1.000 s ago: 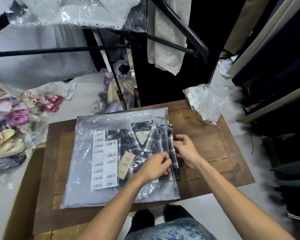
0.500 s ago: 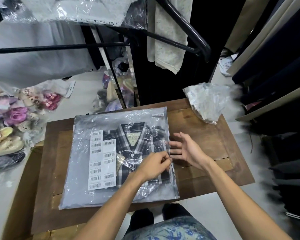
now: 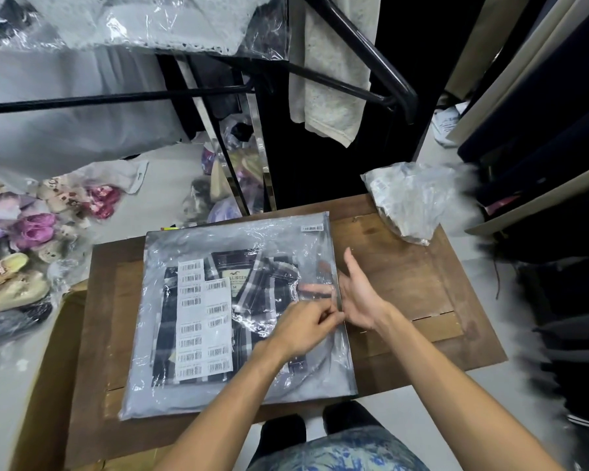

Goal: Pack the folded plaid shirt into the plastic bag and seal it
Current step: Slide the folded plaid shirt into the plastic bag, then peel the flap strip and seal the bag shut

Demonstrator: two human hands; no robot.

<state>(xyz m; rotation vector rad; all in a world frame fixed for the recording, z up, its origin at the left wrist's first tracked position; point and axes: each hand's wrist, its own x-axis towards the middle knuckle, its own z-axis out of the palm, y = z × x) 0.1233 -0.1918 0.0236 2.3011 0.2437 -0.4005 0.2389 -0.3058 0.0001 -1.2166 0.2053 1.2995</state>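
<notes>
Folded dark plaid shirt (image 3: 269, 294) inside clear crinkly plastic bag (image 3: 286, 239): soft, light, slippery | your left hand (image 3: 306, 329) pinches bag's right edge | your right hand (image 3: 357, 297) spread, fingers inside mouth | grip that open edge.

You are standing in a clothing stockroom or a shop's back room. Black metal garment rails (image 3: 371, 59) carry hanging clothes, some under clear plastic covers (image 3: 170, 25). Bagged pastel clog shoes (image 3: 17, 266) lie heaped on the floor, and sheets of white barcode stickers (image 3: 204, 321) lie on the packing table.
</notes>
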